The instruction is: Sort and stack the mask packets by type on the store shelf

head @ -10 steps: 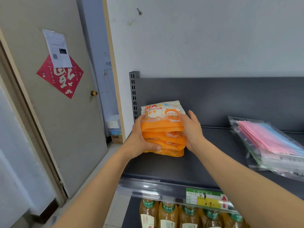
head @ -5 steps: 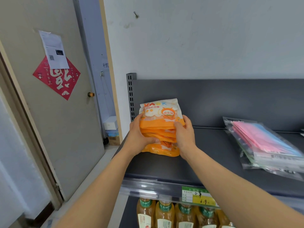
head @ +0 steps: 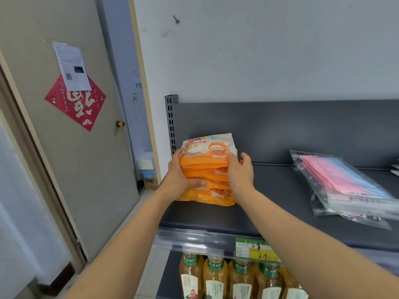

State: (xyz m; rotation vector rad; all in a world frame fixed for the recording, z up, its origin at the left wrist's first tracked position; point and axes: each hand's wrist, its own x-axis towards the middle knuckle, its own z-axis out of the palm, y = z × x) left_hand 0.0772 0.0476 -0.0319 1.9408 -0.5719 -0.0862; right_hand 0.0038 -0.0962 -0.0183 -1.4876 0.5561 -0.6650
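Where the view starts nearest, a row of amber drink bottles stands on the lower level, under the clear front rail of the dark grey shelf, and a green and yellow price tag is clipped to that rail just right of centre. Both bare forearms reach up and forward over the rail to the left part of the shelf. Past them, the stack of orange mask packets sits on the shelf board near its left end, the lower packets flat and the top one, with a white upper half and a cartoon face, tilted up toward the back panel. Pressed flat against the left side of the stack, the left hand has its thumb laid across the near face of the middle packets. Against the right side lies the right hand, palm in, fingers loosely curled with the tips just off the top packet. Together the hands bracket the stack at a spread set by its width. Well apart, at the right of the same shelf, lies a second pile of clear packets holding pink and blue masks. Farther back rises the grey back panel, with a white wall above and a grey door at far left
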